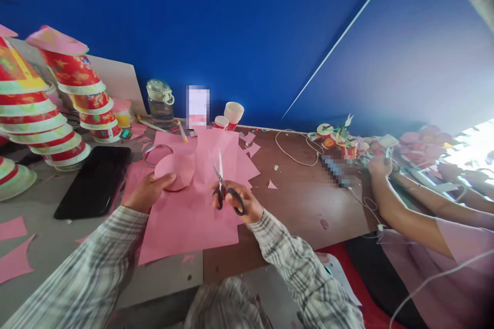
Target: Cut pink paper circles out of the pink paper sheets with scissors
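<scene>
My left hand (148,191) pinches the lower left edge of a round pink paper disc (178,168), thumb on top. In my right hand (247,200) is a pair of scissors (221,172) with black handles, its blades slightly apart and pointing away from me. The blades are to the right of the disc and apart from it. Under both hands lies a large pink paper sheet (193,236). A round ring-like object (158,154) rests just behind the disc.
Stacked red paper cups (90,97) with pink cone tops stand at left, near a black phone (94,180). A glass jug (160,105) and white-and-red cups (233,113) stand by the blue wall. Pink scraps (272,184) lie about. Another person's hand (381,167) is at right.
</scene>
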{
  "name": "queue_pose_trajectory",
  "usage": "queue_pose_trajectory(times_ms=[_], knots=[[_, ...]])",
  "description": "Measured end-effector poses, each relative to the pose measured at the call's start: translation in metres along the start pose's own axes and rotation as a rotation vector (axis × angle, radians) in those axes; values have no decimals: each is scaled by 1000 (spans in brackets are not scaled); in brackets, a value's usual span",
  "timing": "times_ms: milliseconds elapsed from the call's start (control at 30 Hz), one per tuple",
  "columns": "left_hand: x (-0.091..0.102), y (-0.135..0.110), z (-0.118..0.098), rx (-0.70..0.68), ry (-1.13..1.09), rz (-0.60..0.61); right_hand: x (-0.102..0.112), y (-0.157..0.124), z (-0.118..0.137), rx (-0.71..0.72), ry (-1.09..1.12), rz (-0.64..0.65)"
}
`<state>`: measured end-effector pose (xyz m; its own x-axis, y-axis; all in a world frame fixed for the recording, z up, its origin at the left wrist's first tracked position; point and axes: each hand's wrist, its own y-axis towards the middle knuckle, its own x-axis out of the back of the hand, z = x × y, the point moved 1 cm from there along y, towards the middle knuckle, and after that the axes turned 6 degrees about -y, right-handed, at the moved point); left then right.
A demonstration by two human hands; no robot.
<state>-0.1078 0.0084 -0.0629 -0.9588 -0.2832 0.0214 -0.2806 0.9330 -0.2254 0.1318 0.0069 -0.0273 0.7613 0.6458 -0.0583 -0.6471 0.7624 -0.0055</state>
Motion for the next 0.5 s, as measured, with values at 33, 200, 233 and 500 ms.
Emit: queue_pose_trajectory(times_ms=[33,200,233,500], knots=[[0,1,1,-3,-4,-12,-4,-2,-7,-44,-15,-5],[-1,4,5,-28,-52,-39,-17,-1,-17,-205,-98,-49],[-2,5,5,-36,-62,-43,-18,0,-17,-231,-107,-56],[-3,5,8,-4,-104,-43,-19,4,-21,-310,-163,-59]])
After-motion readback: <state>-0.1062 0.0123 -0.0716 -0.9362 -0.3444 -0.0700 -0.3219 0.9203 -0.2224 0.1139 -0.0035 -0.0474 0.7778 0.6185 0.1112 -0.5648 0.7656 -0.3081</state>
